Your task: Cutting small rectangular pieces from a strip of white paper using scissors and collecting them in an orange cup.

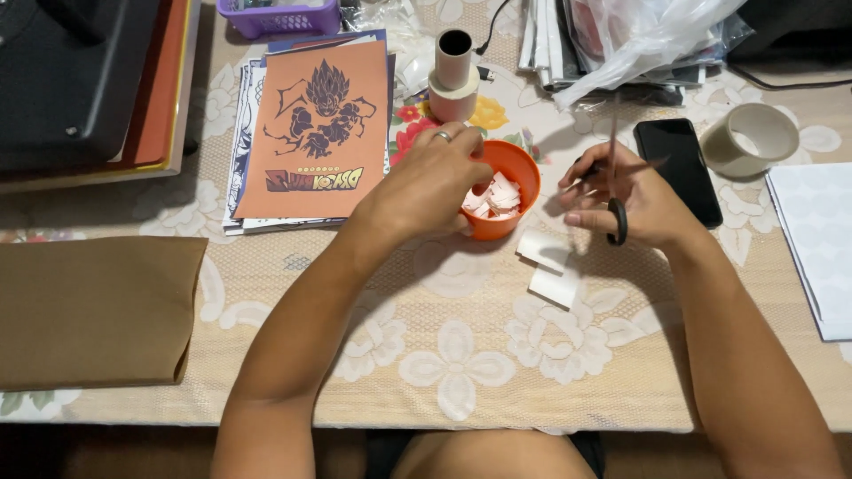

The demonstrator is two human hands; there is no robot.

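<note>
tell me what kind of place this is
Likely a home craft table: a floral lace tablecloth, tape rolls, stacked art prints. The left hand reaches into an orange bowl of paper scraps; the right hand holds scissors.

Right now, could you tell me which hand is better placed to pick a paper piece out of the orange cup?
Left, probably. The left hand is already over the orange cup, fingers at the white paper pieces. The right hand is beside the cup, occupied with scissors.

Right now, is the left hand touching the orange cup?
Touching. The head view shows the left hand over the orange cup, fingers on its rim and reaching into the paper scraps.
</note>
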